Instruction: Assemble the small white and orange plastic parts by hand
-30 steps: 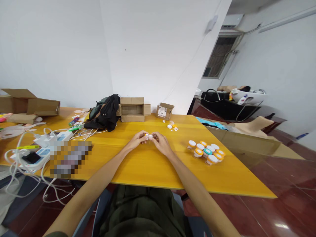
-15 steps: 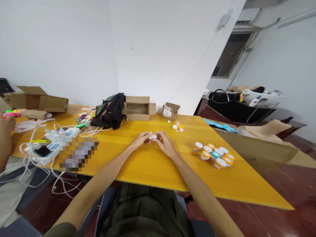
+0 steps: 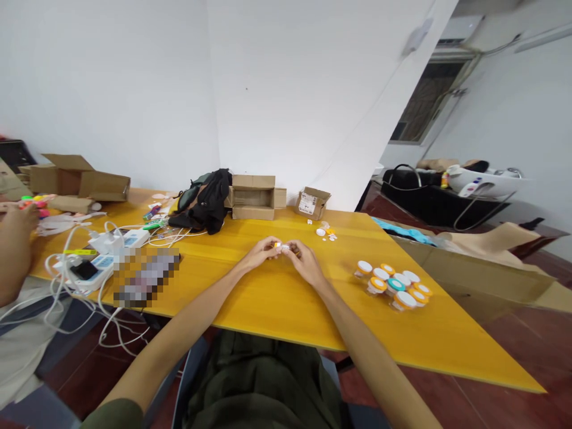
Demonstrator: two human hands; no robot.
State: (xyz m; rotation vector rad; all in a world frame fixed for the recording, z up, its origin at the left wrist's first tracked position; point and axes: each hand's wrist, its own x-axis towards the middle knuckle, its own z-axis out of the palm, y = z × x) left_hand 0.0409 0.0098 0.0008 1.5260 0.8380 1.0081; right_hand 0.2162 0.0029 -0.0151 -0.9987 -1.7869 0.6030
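My left hand and my right hand meet above the middle of the yellow table. Between their fingertips is a small white and clear piece with a bit of orange at its left end; both hands pinch it, and its details are too small to tell. Several clear containers with white, orange and teal lids stand grouped to the right of my right hand. Small loose white and orange parts lie beyond my hands, a little to the right.
At the back are an open cardboard box, a smaller box and a black bag. Power strips with tangled cables and a blurred-out flat object lie left. Another person's hand is at the far left.
The view has shifted slightly, so the surroundings sit further right. Orange now shows at the left end of the held piece. Both hands stay together around it.
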